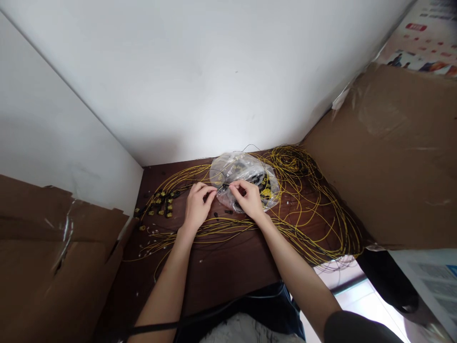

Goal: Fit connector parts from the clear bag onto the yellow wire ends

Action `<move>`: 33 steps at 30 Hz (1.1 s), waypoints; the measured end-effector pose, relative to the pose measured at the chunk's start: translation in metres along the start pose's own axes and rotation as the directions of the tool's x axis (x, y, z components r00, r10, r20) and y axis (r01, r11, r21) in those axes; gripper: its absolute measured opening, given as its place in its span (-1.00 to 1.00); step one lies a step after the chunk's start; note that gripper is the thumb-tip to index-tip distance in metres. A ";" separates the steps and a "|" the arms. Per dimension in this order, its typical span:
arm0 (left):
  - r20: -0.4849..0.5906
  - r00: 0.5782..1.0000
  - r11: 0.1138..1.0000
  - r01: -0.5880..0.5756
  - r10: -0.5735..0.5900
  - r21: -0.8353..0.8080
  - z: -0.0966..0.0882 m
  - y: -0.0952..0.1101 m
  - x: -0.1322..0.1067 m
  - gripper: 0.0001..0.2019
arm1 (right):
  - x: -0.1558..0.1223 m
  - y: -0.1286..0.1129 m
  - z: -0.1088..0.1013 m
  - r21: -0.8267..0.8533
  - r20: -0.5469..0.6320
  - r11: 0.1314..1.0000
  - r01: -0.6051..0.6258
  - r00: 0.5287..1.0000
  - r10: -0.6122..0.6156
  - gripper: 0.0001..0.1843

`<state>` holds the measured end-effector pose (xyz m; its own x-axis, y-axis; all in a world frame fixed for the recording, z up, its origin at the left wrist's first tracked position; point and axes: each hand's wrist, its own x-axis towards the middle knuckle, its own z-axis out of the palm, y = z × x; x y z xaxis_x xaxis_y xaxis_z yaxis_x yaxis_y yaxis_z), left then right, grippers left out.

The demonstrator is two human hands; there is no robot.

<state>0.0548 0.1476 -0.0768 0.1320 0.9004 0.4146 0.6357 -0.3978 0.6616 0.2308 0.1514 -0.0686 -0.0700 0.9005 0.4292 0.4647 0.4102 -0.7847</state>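
Over a transparent plastic bag (232, 164), my two hands are close together, fingertips a short gap apart. Thumb and fingers of my left hand (200, 202) pinch the end of a thin dark wire. My right hand (248, 197) is closed on a small black connector (225, 185) that sticks out toward the left hand. Inside the bag lie several black and yellow pieces (266, 188). Just below the hands, small black parts (216, 215) rest on the table. Exact details at the fingertips are too small to make out.
Yellow and black wires (307, 195) spread in loops over the right of the dark table (228, 267). On the left lie several yellow-and-black connectors (164, 205) and white-tipped wire ends. Cardboard (392, 157) stands at both sides; a white wall (214, 85) closes the back.
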 end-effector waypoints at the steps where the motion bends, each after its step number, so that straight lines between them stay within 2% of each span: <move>1: 0.001 1.000 1.000 -0.001 0.001 -0.001 0.000 0.000 0.000 -0.85 | 0.000 0.000 0.000 -0.002 0.002 1.000 0.000 1.000 0.000 -0.74; 8: 0.015 1.000 0.999 -0.016 0.017 -0.043 -0.001 -0.002 0.001 -0.93 | 0.000 0.001 0.000 -0.009 0.006 1.000 0.014 1.000 -0.014 -0.75; 15: 0.062 0.997 0.999 -0.044 0.044 -0.005 -0.001 -0.003 0.001 -0.98 | -0.003 0.001 0.002 -0.019 0.031 0.998 0.054 0.998 -0.053 -0.77; 23: 0.070 0.995 0.995 -0.081 0.077 0.057 0.000 -0.003 0.001 -0.80 | -0.004 -0.002 0.001 0.004 -0.002 0.996 0.088 0.996 -0.088 -0.78; 33: 0.064 0.994 0.995 -0.088 0.085 0.037 -0.001 -0.003 0.001 -0.85 | -0.003 -0.002 0.001 -0.008 -0.045 0.997 0.073 0.996 -0.073 -0.78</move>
<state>0.0524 0.1498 -0.0780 0.2338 0.8725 0.4289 0.6492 -0.4685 0.5991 0.2290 0.1479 -0.0690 -0.0641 0.8607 0.5051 0.4652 0.4735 -0.7479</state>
